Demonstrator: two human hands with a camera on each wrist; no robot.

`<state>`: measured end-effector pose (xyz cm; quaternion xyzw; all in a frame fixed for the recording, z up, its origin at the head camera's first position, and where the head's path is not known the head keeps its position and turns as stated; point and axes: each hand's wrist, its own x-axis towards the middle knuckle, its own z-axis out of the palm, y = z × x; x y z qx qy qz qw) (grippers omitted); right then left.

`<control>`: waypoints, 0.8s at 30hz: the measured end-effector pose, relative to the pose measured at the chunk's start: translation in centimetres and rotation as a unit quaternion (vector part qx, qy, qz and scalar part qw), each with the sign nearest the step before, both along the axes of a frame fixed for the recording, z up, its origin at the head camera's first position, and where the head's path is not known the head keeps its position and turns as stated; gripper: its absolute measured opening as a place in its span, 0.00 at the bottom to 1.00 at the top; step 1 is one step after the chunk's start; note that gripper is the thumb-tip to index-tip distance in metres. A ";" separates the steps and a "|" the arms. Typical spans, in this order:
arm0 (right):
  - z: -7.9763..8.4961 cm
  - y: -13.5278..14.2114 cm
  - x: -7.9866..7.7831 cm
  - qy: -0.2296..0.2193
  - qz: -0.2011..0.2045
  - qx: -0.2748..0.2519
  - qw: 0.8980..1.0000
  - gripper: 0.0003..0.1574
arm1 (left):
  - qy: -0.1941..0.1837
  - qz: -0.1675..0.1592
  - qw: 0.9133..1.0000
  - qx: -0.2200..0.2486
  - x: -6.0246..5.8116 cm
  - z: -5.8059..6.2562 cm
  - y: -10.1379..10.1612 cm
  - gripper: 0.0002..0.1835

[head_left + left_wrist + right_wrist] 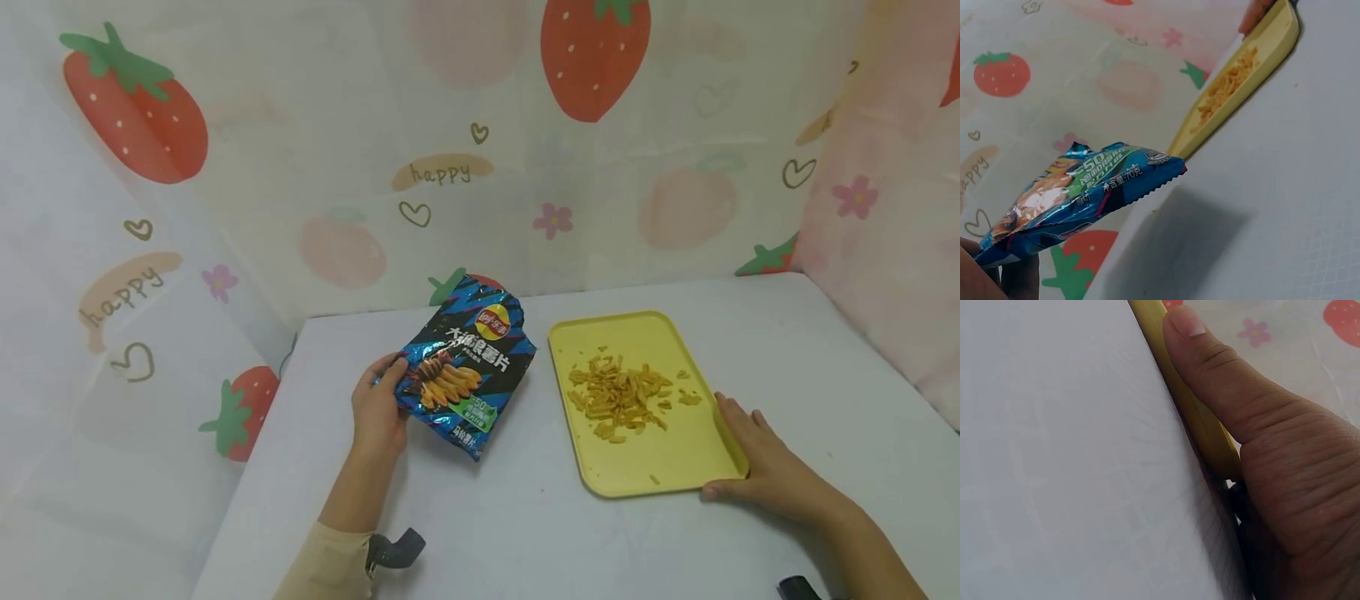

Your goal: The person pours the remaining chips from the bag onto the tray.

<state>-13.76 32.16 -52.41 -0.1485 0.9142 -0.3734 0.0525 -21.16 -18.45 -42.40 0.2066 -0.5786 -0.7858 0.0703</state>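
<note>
My left hand [380, 408] pinches the left edge of a blue and black potato chip bag [467, 367], thumb on its printed front. In the left wrist view the bag [1085, 194] is tilted above the table, its shadow below. Broken potato chips [626, 396] lie heaped on a yellow tray [667, 471], with a few scattered crumbs around the pile. At the tray's near right corner rests my right hand [780, 475], fingers stretched along the side and thumb against the near edge. The right wrist view shows the thumb [1229, 381] against the tray's rim.
A white table [480, 533] carries the tray to the right of the bag. Behind and to both sides hang sheets [480, 250] printed with strawberries, hearts and flowers. A black strap piece [397, 550] sticks out from the left wrist.
</note>
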 end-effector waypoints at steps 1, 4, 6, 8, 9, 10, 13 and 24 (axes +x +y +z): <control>0.0 0.0 0.0 0.000 0.000 0.000 1.000 0.85 | 0.000 -0.002 1.000 0.005 -0.1 -0.2 0.0 0.18; -0.1 0.0 0.0 0.000 0.000 0.000 1.000 0.85 | 0.003 -0.007 1.000 0.015 -0.3 -0.5 0.0 0.17; 0.0 0.0 0.0 -0.002 -0.001 0.002 1.000 0.85 | 0.004 -0.010 1.000 0.021 -0.4 -0.7 0.1 0.17; 0.0 0.0 0.0 -0.003 -0.002 0.002 1.000 0.85 | 0.004 -0.014 1.000 0.021 -0.5 -0.9 0.1 0.17; 0.0 0.0 0.0 -0.003 -0.001 0.002 1.000 0.85 | 0.002 -0.016 1.000 0.022 -0.5 -1.0 0.1 0.17; 0.0 0.0 0.0 -0.002 0.000 0.002 1.000 0.85 | 0.000 -0.017 1.000 0.021 -0.6 -1.0 0.1 0.18; 0.0 0.0 0.0 0.001 0.003 0.002 1.000 0.85 | -0.011 -0.018 1.000 0.021 -0.7 -1.3 0.1 0.20; 0.1 0.0 0.1 0.012 0.010 0.001 1.000 0.84 | -0.025 -0.042 0.999 0.011 -0.8 -1.9 0.3 0.25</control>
